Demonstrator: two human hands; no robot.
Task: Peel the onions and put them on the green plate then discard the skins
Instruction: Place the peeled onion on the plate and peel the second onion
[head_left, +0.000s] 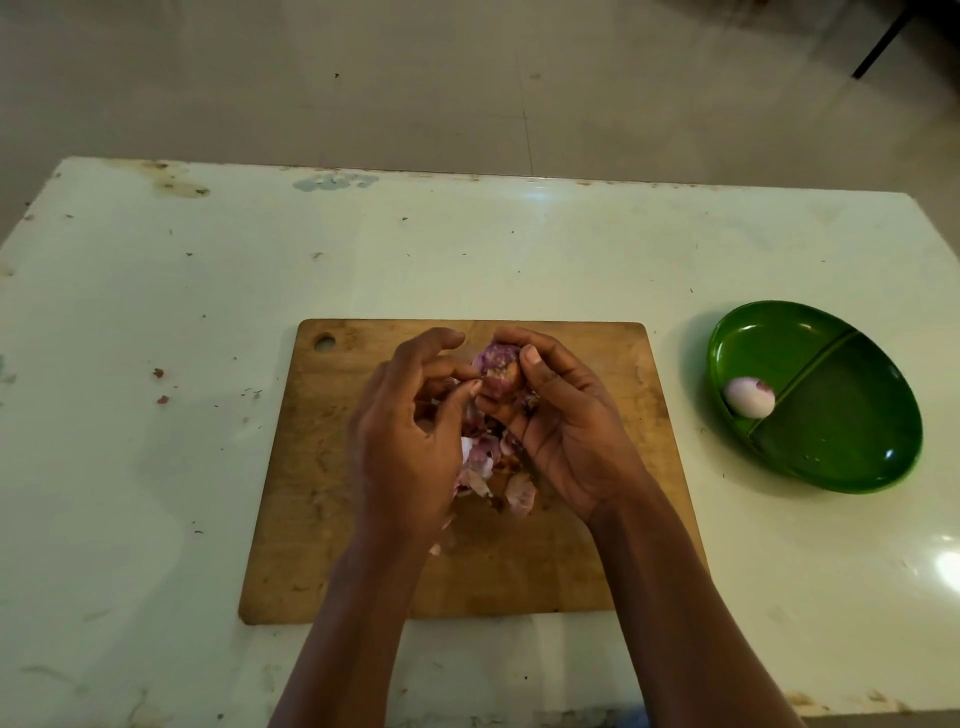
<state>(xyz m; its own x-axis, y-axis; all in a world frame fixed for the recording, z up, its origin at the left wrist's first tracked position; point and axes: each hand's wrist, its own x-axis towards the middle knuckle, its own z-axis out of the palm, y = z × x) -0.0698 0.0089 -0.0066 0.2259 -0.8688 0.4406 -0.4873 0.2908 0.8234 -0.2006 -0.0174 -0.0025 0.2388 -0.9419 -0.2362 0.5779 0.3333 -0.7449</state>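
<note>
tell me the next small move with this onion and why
Probably pull the left hand away so the skin it pinches tears off the onion, then let it fall on the scraps on the board. The right hand grips the onion, which still shows a brown, unpeeled patch, unlike the peeled onion on the green plate.

Wooden cutting board, hole in far-left corner, centred near. White table, stained, speckled. Tiled floor beyond.

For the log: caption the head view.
Mid-peel: right hand holds a red onion, left hand peels it; one peeled onion in the green plate.
</note>
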